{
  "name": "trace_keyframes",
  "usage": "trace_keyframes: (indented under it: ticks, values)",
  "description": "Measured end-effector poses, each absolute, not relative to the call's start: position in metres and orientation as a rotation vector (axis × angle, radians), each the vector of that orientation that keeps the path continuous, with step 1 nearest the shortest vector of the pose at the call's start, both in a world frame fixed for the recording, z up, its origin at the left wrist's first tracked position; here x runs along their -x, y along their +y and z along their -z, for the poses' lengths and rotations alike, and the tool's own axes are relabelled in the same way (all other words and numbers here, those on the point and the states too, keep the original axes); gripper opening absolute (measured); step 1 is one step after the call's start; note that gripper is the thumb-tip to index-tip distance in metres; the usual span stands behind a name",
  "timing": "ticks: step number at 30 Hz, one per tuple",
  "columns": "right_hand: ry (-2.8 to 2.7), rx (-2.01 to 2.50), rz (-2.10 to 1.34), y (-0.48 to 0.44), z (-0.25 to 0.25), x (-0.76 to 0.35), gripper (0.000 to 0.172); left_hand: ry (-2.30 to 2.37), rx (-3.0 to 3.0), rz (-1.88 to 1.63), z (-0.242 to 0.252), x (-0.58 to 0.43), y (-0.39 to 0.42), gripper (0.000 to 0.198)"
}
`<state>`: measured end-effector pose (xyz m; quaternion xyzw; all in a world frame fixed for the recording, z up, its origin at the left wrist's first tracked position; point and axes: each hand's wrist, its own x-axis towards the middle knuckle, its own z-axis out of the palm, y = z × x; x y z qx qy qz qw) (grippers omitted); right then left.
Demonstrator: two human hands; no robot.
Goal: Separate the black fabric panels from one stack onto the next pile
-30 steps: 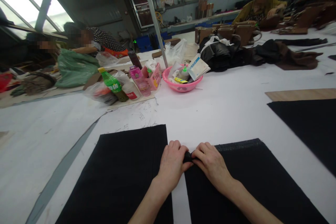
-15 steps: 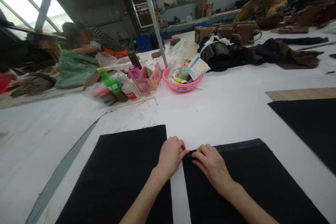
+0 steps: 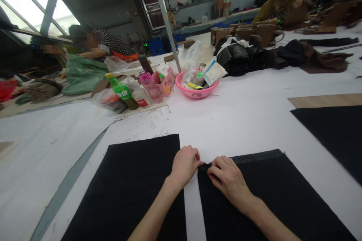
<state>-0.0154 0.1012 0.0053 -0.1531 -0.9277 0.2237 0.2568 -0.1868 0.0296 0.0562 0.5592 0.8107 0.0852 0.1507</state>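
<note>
Two black fabric panels lie flat on the white table in front of me. My left hand (image 3: 185, 165) rests with curled fingers at the right edge of the left panel (image 3: 132, 188), its fingertips pinching the near corner of the right panel (image 3: 268, 192). My right hand (image 3: 227, 179) lies on that right panel and pinches the same top-left corner between thumb and fingers. A narrow strip of white table (image 3: 192, 207) shows between the two panels.
A pink bowl (image 3: 196, 92) of small items, a green bottle (image 3: 120, 90), a pink caddy (image 3: 166, 83) and plastic bags stand further back. Another black sheet (image 3: 333, 131) lies at right, dark bundles (image 3: 243, 58) behind. Other people work at the far edges.
My hands have shifted slightly at the panel corner; the left hand drew back from over the corner, and the fold between my fingers flattened somewhat.
</note>
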Motion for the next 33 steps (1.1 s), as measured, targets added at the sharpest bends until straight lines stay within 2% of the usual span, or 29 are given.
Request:
trace_keyframes:
  ticks: [8, 13, 24, 33]
  values:
    - [-2.516, 0.416, -0.615, 0.1, -0.0047, 0.0137, 0.02, 2.338, -1.579, -0.247, -0.0568, 0.186, 0.0293, 0.013]
    - [-2.579, 0.526, -0.567, 0.1013, -0.0026, 0.016, 0.039, 2.331, -1.592, -0.26, -0.0564, 0.1857, 0.0273, 0.011]
    - [-2.526, 0.537, -0.668, 0.1039, -0.0034, 0.0151, 0.025, 2.329, -1.589, -0.26, -0.0553, 0.1887, 0.0281, 0.009]
    - [-2.497, 0.497, -0.696, 0.1041, -0.005, 0.0133, 0.029, 2.293, -1.605, -0.463, -0.059, 0.1914, 0.0227, 0.007]
